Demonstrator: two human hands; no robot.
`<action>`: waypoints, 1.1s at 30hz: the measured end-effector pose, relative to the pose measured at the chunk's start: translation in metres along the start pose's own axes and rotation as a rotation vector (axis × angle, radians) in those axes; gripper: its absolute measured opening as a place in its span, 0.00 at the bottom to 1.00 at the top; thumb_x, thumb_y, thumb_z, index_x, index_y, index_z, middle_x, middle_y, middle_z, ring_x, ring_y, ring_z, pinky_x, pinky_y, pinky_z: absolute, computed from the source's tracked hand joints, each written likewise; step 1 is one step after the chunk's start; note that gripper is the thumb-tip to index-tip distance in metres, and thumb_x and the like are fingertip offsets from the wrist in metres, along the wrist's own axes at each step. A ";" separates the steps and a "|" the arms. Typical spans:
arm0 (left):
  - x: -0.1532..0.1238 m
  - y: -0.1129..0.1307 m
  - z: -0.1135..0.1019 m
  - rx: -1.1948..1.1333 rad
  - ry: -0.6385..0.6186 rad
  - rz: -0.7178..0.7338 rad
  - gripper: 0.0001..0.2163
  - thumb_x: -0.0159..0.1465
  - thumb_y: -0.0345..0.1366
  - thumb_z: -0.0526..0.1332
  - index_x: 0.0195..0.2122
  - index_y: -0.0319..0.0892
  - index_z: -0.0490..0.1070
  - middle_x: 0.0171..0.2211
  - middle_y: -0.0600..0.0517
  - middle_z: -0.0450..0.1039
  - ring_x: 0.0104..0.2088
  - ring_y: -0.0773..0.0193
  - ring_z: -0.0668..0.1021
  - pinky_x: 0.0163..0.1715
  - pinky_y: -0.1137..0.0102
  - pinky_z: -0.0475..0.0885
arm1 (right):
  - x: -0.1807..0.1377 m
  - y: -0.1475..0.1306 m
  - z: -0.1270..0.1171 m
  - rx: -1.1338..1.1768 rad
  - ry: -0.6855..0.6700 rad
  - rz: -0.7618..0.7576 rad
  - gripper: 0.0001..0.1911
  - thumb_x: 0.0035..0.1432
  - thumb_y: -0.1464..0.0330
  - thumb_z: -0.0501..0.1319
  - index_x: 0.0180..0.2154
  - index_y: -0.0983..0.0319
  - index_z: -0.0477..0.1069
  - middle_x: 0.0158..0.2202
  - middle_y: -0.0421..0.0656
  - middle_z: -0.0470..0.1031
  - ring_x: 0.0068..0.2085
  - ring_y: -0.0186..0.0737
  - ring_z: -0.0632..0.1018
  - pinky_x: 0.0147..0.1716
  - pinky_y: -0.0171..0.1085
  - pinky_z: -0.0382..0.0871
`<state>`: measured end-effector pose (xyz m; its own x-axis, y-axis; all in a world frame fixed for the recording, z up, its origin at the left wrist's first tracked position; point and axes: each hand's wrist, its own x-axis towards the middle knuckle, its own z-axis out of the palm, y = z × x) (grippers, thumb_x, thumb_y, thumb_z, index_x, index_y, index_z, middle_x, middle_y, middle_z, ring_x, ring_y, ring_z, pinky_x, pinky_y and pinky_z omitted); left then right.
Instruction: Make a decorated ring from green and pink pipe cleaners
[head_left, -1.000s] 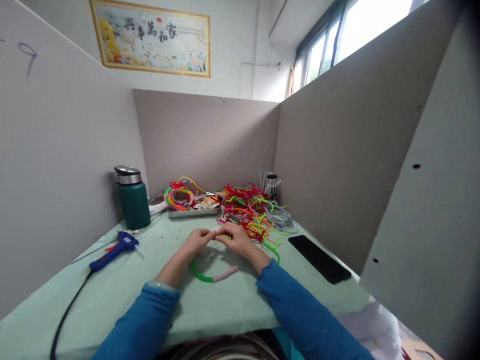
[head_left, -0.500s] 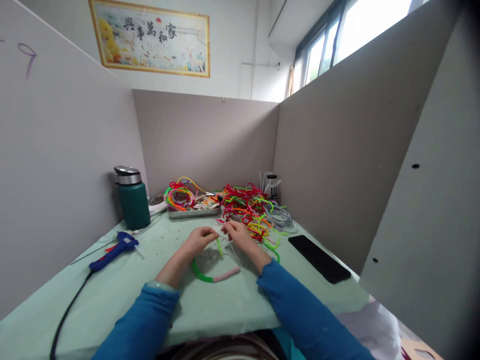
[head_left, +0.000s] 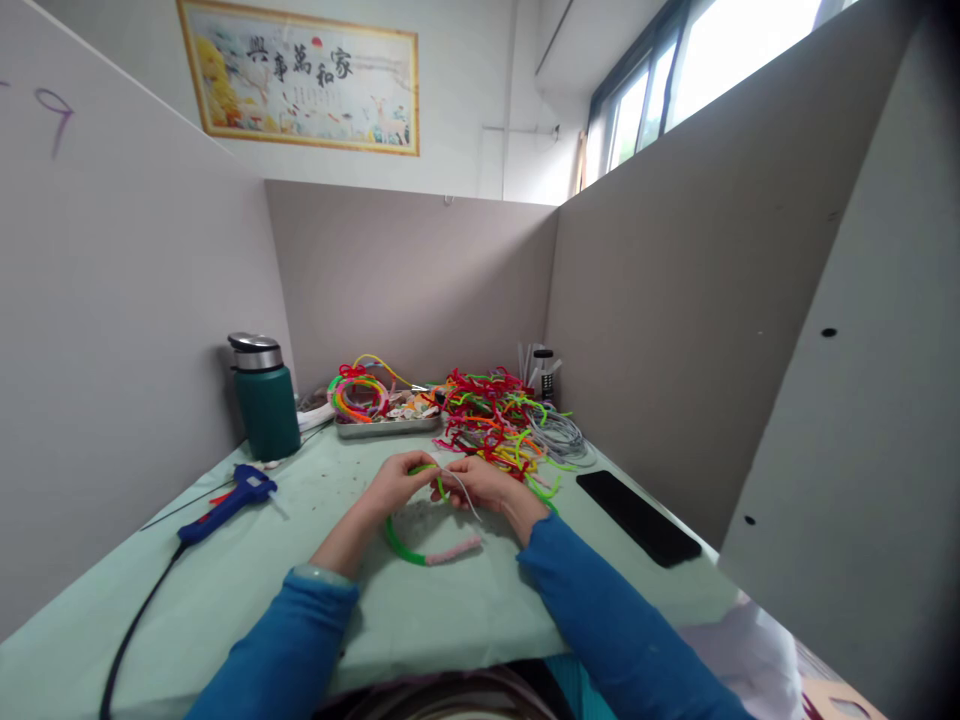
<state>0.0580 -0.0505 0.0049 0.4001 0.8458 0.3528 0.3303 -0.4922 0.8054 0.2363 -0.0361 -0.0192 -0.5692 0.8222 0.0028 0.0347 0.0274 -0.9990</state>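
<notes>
My left hand (head_left: pixel 399 482) pinches a thin white cord and one end of a yellow-green pipe cleaner (head_left: pixel 441 487) above the table. Close against it, my right hand (head_left: pixel 480 484) has its fingertips closed at the same pipe cleaner. The cord's free end (head_left: pixel 470 497) trails over the right hand. Below the left hand curves a fuzzy tube, green (head_left: pixel 403 546) and then pink (head_left: pixel 454 551) toward its end. Its upper part is hidden behind the left hand, so I cannot tell how it joins the cord.
A tangled heap of coloured pipe cleaners (head_left: pixel 491 405) and a grey wire coil (head_left: pixel 559 437) lie behind the hands. A metal tray (head_left: pixel 390 428) holds coloured rings. At left are a green bottle (head_left: pixel 266 410) and a blue glue gun (head_left: pixel 236 500); a black phone (head_left: pixel 637 517) lies right.
My right hand has moved slightly down and turned, its fingers now at the yellow-green pipe cleaner. The cord's free end has swung over that hand. The left hand stays nearly still.
</notes>
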 end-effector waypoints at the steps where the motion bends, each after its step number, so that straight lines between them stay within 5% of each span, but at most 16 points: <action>1: 0.000 0.000 0.000 0.007 0.004 0.012 0.12 0.55 0.43 0.58 0.28 0.38 0.72 0.23 0.52 0.73 0.26 0.66 0.72 0.30 0.73 0.65 | -0.001 -0.001 0.000 0.025 -0.017 0.003 0.20 0.46 0.55 0.66 0.30 0.67 0.72 0.29 0.46 0.75 0.20 0.26 0.68 0.18 0.27 0.59; 14: 0.000 0.003 0.000 -0.042 0.064 0.008 0.14 0.55 0.46 0.58 0.31 0.38 0.70 0.23 0.52 0.72 0.27 0.65 0.72 0.29 0.72 0.65 | -0.002 0.000 -0.003 0.118 -0.061 -0.019 0.17 0.45 0.59 0.67 0.34 0.65 0.73 0.33 0.45 0.75 0.22 0.26 0.66 0.22 0.28 0.59; 33: -0.003 0.011 0.000 -0.082 0.035 -0.160 0.17 0.51 0.49 0.60 0.29 0.38 0.69 0.20 0.56 0.65 0.17 0.74 0.59 0.18 0.76 0.52 | 0.009 0.006 -0.003 -0.294 0.301 -0.186 0.17 0.46 0.57 0.64 0.25 0.65 0.69 0.19 0.36 0.65 0.19 0.28 0.65 0.18 0.29 0.56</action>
<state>0.0608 -0.0587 0.0124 0.3173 0.9194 0.2326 0.3162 -0.3338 0.8880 0.2340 -0.0264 -0.0253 -0.3251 0.9155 0.2371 0.2110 0.3146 -0.9255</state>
